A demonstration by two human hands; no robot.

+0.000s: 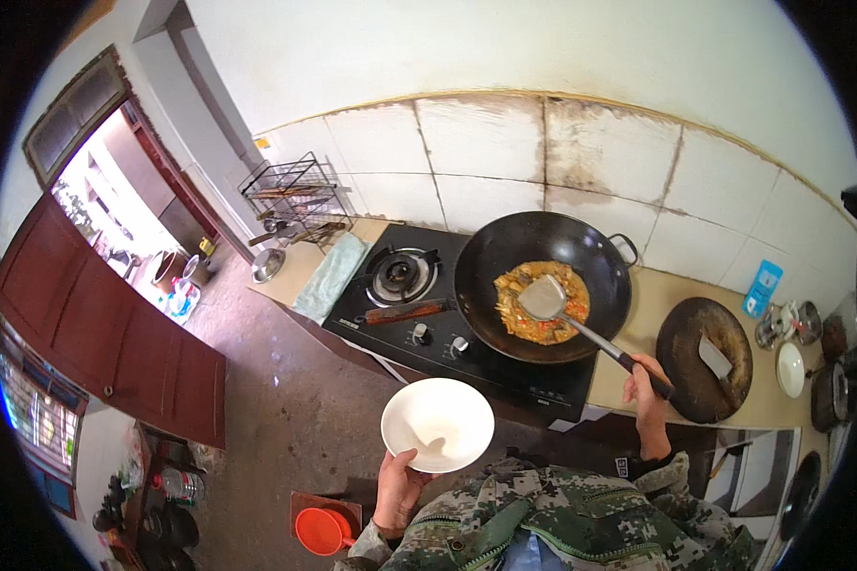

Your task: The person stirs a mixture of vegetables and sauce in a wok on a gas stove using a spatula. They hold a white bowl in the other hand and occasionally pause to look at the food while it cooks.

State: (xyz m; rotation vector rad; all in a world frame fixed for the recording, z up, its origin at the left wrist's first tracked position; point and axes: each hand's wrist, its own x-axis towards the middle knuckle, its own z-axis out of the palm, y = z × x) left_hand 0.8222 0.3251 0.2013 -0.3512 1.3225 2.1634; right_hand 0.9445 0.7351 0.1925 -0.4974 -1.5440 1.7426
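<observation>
My left hand (398, 491) grips the rim of a white bowl (464, 422), thumb over its edge; the bowl is held in front of the stove and nothing shows inside it. My right hand (647, 395) is closed around the dark handle of a metal wok spatula (591, 334). The spatula's blade rests on cooked food (513, 320) with red bits and brownish sauce. That food lies in the bottom of a black wok (485, 250), which sits over the right side of the gas stove (414, 357). The wok's wooden handle (408, 312) points left.
Right of the stove, a cleaver (715, 358) lies on a round chopping board (675, 335). A white dish (790, 370) and metal containers stand beyond. To the left are the bare burner (401, 275), a green cloth (336, 275) and a wire rack (293, 187). A red dipper (318, 532) is below.
</observation>
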